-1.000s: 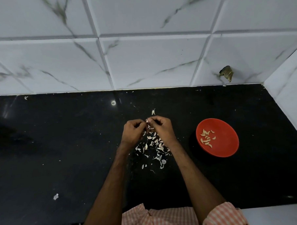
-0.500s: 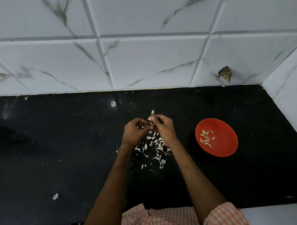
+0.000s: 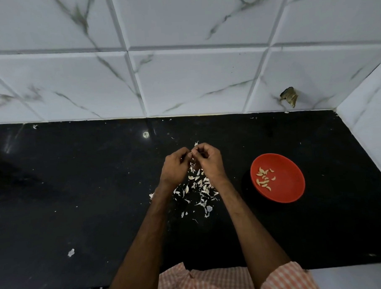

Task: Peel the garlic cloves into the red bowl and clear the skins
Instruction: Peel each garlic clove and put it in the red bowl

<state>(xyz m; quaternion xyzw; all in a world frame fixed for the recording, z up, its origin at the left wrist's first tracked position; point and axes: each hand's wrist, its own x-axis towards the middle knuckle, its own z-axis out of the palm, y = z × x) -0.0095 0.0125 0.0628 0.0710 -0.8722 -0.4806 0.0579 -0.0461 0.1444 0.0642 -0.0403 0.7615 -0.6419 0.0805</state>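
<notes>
Working a clove [image 3: 192, 153] just above the counter [image 3: 78, 193], pinched between left hand [image 3: 175, 167] and right hand [image 3: 209, 163]; fingers of both curled tight, tips meeting, hiding all but a pale speck. Directly beneath, a scatter of skins [image 3: 198, 187]; off to the right, well apart, the bowl [image 3: 291, 185] with a handful of peeled cloves [image 3: 264, 178] inside. Likely very light and small, firm under the skin but slick once bare, so easy to squirt out of a pinch. Papery, brittle skin, prone to tearing in flakes and drifting. Best held by the sides with one hand, nail of the other catching the loose tip or root end and pulling lengthwise.
</notes>
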